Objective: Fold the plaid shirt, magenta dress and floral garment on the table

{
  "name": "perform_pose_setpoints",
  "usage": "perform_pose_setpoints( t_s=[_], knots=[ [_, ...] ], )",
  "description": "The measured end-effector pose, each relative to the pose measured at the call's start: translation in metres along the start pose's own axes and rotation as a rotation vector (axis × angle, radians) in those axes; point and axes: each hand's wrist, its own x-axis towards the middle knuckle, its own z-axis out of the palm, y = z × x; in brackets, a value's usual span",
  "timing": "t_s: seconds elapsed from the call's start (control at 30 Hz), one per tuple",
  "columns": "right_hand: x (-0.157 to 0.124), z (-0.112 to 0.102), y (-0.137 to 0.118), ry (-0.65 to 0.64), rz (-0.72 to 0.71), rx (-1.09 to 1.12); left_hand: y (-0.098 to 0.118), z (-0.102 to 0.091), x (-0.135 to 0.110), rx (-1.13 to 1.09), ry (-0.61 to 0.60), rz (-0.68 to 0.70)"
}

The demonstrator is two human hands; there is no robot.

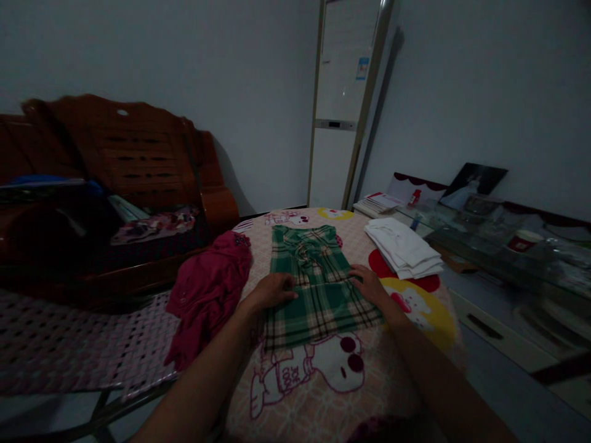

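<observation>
A green plaid garment point(318, 295) lies spread on the round table, with a bunched knot of cloth near its upper middle. My left hand point(276, 290) rests on its left edge, thumb and fingers apart on the fabric. On the opposite edge, my right hand point(367, 284) touches the cloth with its fingers spread. A crumpled magenta garment point(210, 289) hangs over the table's left side, near my left forearm. Beyond my right hand sits a folded white cloth point(402, 246).
The table's patterned cover point(392, 381) has cartoon figures. Left are a woven-seat lounger point(83, 344) and a wooden sofa point(138, 160) with clothes on it. A tall air conditioner point(337, 147) stands behind. Right, a glass-topped cabinet point(480, 240) carries a paper cup point(525, 241) and clutter.
</observation>
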Motion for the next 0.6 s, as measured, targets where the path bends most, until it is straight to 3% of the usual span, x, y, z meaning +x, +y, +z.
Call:
perform_pose_setpoints(
  t_s=[0.3, 0.6],
  knots=[
    [0.0, -0.015, -0.01, -0.148, -0.019, 0.071, 0.003, -0.003, -0.002, 0.016, -0.031, 0.052],
    [-0.001, -0.02, -0.034, -0.079, -0.029, 0.047, -0.003, -0.004, -0.006, -0.211, -0.058, 0.13]
  ],
)
